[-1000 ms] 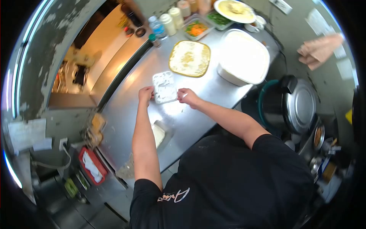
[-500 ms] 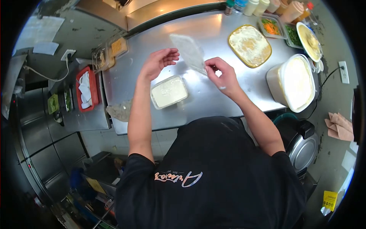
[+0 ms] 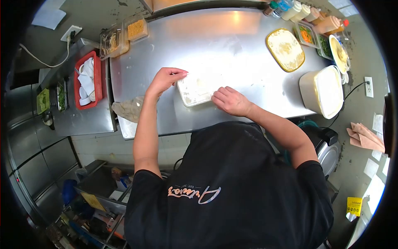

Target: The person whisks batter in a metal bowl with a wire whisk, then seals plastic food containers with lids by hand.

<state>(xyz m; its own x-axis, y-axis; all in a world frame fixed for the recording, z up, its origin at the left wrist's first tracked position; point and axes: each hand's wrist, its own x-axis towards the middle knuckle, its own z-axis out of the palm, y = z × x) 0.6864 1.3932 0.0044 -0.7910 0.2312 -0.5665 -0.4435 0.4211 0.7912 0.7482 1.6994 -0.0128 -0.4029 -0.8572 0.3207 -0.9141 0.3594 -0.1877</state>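
On the steel counter sits a rectangular container of white contents, with a clear plastic lid [image 3: 198,90] lying over its top. My left hand [image 3: 168,80] pinches the lid at its far left corner, thumb and fingers together. At the near right edge, my right hand [image 3: 232,101] has its fingers curled onto the lid's rim. Glare on the lid hides whether it is fully seated. A grey-brown cloth [image 3: 128,108] lies on the counter by my left forearm.
Far right stands a large white tub [image 3: 315,93], near a yellow-rimmed lid smeared white [image 3: 286,50]. Sauce bottles [image 3: 309,13] and vegetable containers [image 3: 306,34] line the back right. At left are a red basket [image 3: 98,79] and clear food containers [image 3: 137,30].
The clear lid, held upright in my right hand earlier, now lies over the container. My left hand has closed on its corner; my right hand has moved down to its edge.
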